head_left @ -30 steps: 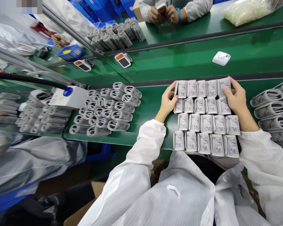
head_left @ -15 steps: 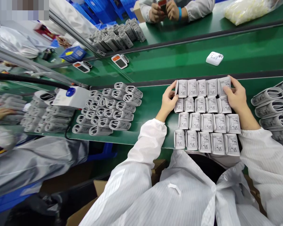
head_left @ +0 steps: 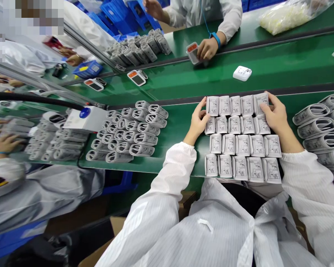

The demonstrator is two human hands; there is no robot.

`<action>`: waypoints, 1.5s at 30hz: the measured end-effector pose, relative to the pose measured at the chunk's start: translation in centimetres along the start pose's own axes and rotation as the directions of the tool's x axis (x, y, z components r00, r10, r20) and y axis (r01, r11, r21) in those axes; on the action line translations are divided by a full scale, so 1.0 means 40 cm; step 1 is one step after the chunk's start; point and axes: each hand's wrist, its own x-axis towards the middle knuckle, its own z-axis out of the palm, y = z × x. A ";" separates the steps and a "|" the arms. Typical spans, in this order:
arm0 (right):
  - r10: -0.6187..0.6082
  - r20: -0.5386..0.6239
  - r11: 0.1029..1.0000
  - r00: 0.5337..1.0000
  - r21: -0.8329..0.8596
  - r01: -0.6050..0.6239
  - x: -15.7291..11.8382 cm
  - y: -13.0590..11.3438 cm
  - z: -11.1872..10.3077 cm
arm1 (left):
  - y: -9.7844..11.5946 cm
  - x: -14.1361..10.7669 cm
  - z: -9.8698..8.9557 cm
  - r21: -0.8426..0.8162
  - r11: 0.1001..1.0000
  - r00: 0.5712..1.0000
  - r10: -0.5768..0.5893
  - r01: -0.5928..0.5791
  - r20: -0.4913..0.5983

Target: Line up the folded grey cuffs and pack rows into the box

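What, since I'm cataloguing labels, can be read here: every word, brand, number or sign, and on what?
No text is legible.
Grey folded bands: printed drawings; any lettering is too small.
White box: any print is too blurred.
White device on the green surface: marks too small.
Blue bin: any label is too small.

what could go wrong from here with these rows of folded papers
The far row of folded papers sits between the left grip and the right grip; uneven pressure might buckle it.
The near row lies at the body-side edge of the green table, so a nudge could tip some off.
The right sleeve is close beside the nearer rows and might brush them askew.
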 end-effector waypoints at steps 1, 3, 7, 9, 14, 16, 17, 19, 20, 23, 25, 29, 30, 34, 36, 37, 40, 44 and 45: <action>0.005 0.004 1.000 1.000 -0.001 -0.005 0.000 -0.001 0.000 | 0.004 -0.001 0.002 -0.013 1.000 1.000 -0.022 0.022 0.002; 0.014 0.016 1.000 1.000 -0.004 -0.014 -0.001 -0.003 0.000 | 0.012 -0.003 0.005 -0.036 0.997 0.997 -0.072 0.072 0.009; 0.024 0.027 1.000 0.999 0.002 -0.024 0.000 -0.005 0.000 | 0.012 -0.003 0.005 -0.040 0.993 0.994 -0.108 0.108 0.007; 0.029 0.031 1.000 0.999 0.009 -0.029 0.001 -0.006 0.001 | 0.006 -0.003 0.003 -0.025 0.995 0.996 -0.092 0.093 0.011; 0.031 0.035 1.000 0.999 0.002 -0.031 0.003 -0.002 0.002 | -0.009 0.000 0.000 -0.016 0.998 0.997 -0.063 0.064 0.044; 0.035 0.039 0.999 0.999 -0.004 -0.035 0.005 0.003 0.002 | -0.009 0.001 0.001 -0.014 0.998 0.998 -0.057 0.058 0.041; 0.037 0.043 0.999 0.998 -0.010 -0.036 0.005 0.006 0.002 | -0.007 0.001 0.002 -0.009 0.999 0.998 -0.053 0.054 0.033; 0.035 0.051 0.999 0.998 -0.023 -0.034 0.006 0.012 0.002 | -0.005 0.002 0.004 0.001 0.999 0.999 -0.044 0.044 0.011; 0.034 0.051 0.999 0.998 -0.026 -0.032 0.007 0.014 0.002 | -0.004 0.002 0.005 0.005 0.999 0.999 -0.039 0.039 -0.001; 0.024 0.031 0.999 0.999 -0.022 -0.024 0.006 0.020 0.005 | -0.008 0.002 0.008 0.008 1.000 1.000 -0.018 0.018 -0.019; 0.017 0.015 1.000 1.000 -0.019 -0.016 0.006 0.022 0.008 | -0.014 0.002 0.007 0.010 1.000 1.000 -0.003 0.003 -0.021; 0.014 0.021 1.000 1.000 -0.019 -0.013 0.006 0.025 0.010 | -0.025 0.001 0.002 -0.004 1.000 1.000 -0.001 0.001 0.004; 0.014 0.028 1.000 1.000 -0.019 -0.014 0.007 0.026 0.009 | -0.026 0.001 -0.001 -0.008 1.000 1.000 -0.004 0.004 0.023; 0.004 0.077 1.000 0.997 0.003 -0.005 0.009 0.031 0.005 | -0.023 0.008 -0.010 0.018 1.000 0.996 0.011 -0.013 0.090; -0.013 0.110 1.000 0.994 0.022 0.011 0.009 0.033 0.004 | -0.020 0.014 -0.011 0.024 1.000 0.995 0.001 -0.003 0.095; -0.023 0.123 0.999 0.992 0.030 0.019 0.009 0.034 0.004 | -0.019 0.018 -0.009 0.014 1.000 0.996 -0.020 0.019 0.091; -0.038 0.140 0.998 0.989 0.048 0.031 0.009 0.037 0.006 | -0.013 0.026 0.005 -0.038 0.992 0.991 -0.121 0.123 0.056; -0.044 0.137 0.997 0.990 0.062 0.035 0.010 0.035 0.007 | 0.001 0.031 0.029 -0.033 0.986 0.986 -0.162 0.161 -0.034; -0.044 0.136 0.998 0.990 0.059 0.036 0.010 0.034 0.006 | 0.004 0.030 0.033 -0.028 0.987 0.986 -0.160 0.159 -0.047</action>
